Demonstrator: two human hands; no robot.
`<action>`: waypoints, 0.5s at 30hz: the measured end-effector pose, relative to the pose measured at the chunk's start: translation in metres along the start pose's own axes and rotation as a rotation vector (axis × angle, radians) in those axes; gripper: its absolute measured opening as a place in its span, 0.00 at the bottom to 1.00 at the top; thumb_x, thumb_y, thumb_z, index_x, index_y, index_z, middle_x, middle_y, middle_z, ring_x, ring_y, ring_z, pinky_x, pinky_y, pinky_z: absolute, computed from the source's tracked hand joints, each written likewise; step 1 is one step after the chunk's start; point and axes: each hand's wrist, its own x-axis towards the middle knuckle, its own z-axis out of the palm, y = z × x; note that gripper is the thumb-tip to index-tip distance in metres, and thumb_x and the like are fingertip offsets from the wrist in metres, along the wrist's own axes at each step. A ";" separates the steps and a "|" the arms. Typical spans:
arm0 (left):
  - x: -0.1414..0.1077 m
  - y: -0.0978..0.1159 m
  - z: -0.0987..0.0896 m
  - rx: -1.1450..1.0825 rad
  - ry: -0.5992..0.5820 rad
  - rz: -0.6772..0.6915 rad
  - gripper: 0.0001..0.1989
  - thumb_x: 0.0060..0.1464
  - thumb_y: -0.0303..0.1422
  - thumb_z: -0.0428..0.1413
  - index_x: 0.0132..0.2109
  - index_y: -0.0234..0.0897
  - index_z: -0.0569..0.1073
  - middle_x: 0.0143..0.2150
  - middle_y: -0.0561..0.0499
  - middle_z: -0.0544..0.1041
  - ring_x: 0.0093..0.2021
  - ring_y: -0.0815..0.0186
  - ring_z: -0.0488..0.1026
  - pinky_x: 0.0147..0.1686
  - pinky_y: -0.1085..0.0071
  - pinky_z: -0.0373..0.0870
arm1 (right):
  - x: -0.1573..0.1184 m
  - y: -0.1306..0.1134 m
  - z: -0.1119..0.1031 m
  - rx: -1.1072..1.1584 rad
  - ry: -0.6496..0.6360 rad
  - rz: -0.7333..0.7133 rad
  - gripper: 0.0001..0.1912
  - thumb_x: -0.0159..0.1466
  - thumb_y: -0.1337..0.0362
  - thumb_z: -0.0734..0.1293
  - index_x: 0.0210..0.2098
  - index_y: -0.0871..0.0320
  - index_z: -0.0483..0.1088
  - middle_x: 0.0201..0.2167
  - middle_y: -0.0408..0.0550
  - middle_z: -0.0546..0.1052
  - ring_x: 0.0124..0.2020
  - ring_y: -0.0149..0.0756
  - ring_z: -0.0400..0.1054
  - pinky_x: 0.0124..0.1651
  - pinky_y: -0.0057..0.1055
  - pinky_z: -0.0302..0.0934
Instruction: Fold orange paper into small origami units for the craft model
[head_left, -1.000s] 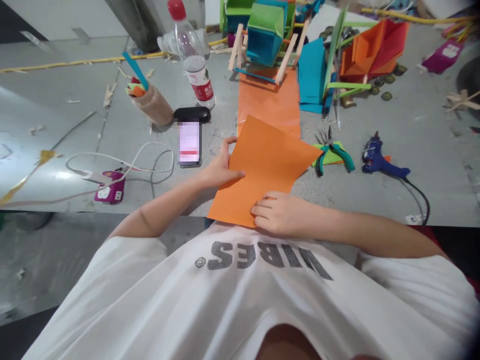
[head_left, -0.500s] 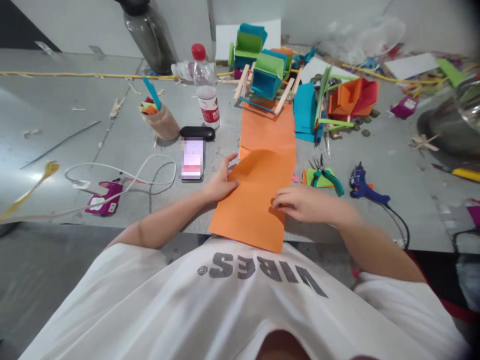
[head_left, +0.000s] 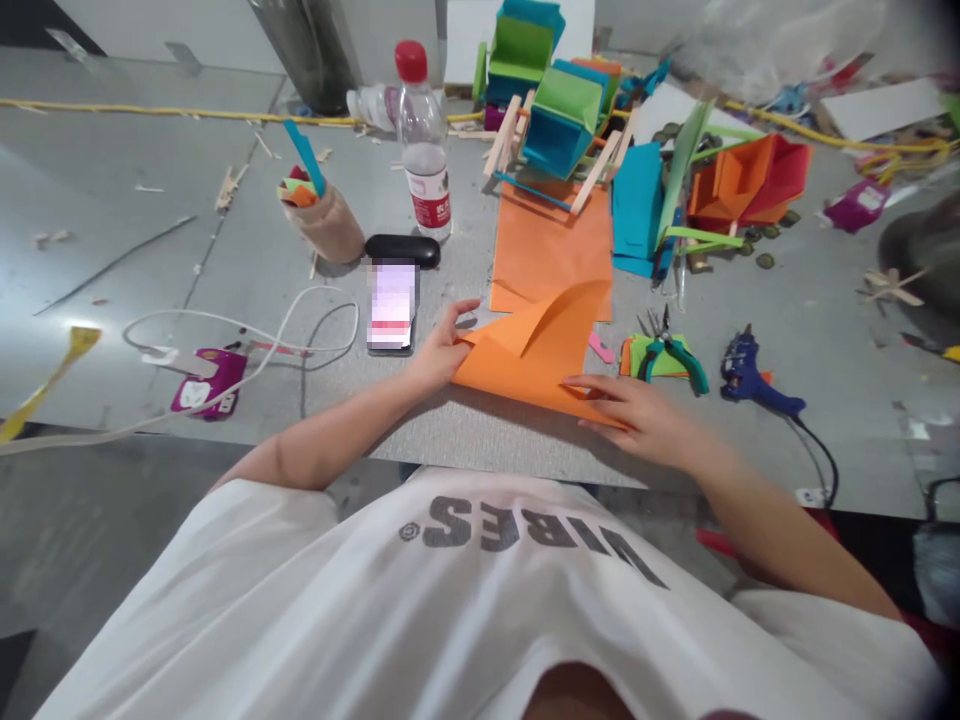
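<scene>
An orange sheet (head_left: pixel 517 365) is bent over on itself near the table's front edge, its upper corner curling up. My left hand (head_left: pixel 444 350) grips its left end, with the index finger stretched out past it. At the right end, the fingers of my right hand (head_left: pixel 626 412) are closed on the folded edge. Behind it another orange sheet (head_left: pixel 551 245) lies flat, its far end under a green and blue paper model (head_left: pixel 566 120) with wooden sticks.
Left stand a phone (head_left: pixel 392 305), a black case (head_left: pixel 403 251), a bottle (head_left: pixel 426 160) and a cup of paper strips (head_left: pixel 326 225). Right lie pliers (head_left: pixel 667 355), a blue glue gun (head_left: pixel 754 375) and an orange-red paper model (head_left: pixel 742 180). A white cable (head_left: pixel 281 340) crosses the left side.
The orange sheet's near end has been folded up and away from my body. My right hand has moved right and now grips the edge. The view has shifted slightly.
</scene>
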 end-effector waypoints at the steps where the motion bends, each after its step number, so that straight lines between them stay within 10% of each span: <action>1: -0.002 0.003 0.002 -0.022 0.001 -0.018 0.49 0.52 0.38 0.80 0.77 0.45 0.70 0.45 0.50 0.89 0.40 0.57 0.88 0.47 0.60 0.83 | 0.001 0.003 0.001 0.011 0.067 -0.021 0.12 0.83 0.61 0.70 0.60 0.48 0.86 0.64 0.59 0.90 0.59 0.57 0.88 0.58 0.55 0.84; 7: -0.005 0.012 0.006 -0.057 -0.036 -0.014 0.44 0.47 0.41 0.84 0.67 0.43 0.74 0.48 0.49 0.90 0.41 0.61 0.87 0.45 0.65 0.83 | 0.020 0.012 -0.013 0.058 0.126 -0.188 0.17 0.77 0.62 0.68 0.60 0.43 0.84 0.60 0.51 0.92 0.63 0.58 0.82 0.72 0.61 0.68; 11: -0.002 0.011 0.001 0.006 -0.118 0.033 0.28 0.57 0.53 0.81 0.52 0.40 0.83 0.44 0.49 0.88 0.40 0.64 0.85 0.45 0.67 0.81 | 0.044 0.006 -0.027 0.189 -0.055 -0.186 0.14 0.80 0.62 0.67 0.56 0.44 0.84 0.52 0.48 0.92 0.57 0.50 0.85 0.78 0.60 0.62; 15: -0.003 0.013 0.001 0.083 -0.148 -0.047 0.36 0.64 0.70 0.72 0.42 0.39 0.83 0.37 0.46 0.86 0.33 0.63 0.82 0.33 0.68 0.75 | 0.067 -0.007 -0.031 0.310 -0.271 -0.097 0.15 0.84 0.57 0.66 0.52 0.48 0.87 0.53 0.53 0.91 0.59 0.50 0.85 0.69 0.51 0.70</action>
